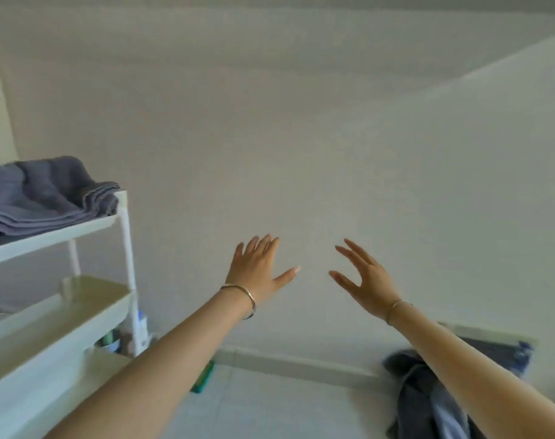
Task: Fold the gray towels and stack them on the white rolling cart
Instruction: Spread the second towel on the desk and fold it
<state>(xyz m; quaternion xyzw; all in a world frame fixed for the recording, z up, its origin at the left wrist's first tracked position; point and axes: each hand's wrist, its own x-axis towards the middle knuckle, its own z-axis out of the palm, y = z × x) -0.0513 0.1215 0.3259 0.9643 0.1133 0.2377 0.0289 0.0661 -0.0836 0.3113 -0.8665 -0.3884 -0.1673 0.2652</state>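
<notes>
A stack of folded gray towels (44, 198) lies on the top shelf of the white rolling cart (125, 248) at the left. A loose heap of gray towels (428, 403) lies at the lower right, partly hidden behind my right forearm. My left hand (258, 270) and my right hand (364, 280) are both raised in front of the plain white wall, fingers spread, palms away from me, holding nothing. Each wrist wears a thin bracelet. Both hands are well apart from the cart and from the heap.
The cart's middle shelf (79, 299) shows a bare pale surface. Small bottles (139, 331) stand low behind the cart. A green flat object (203, 380) lies on the light floor by the baseboard (285, 364). A white wall fills the background.
</notes>
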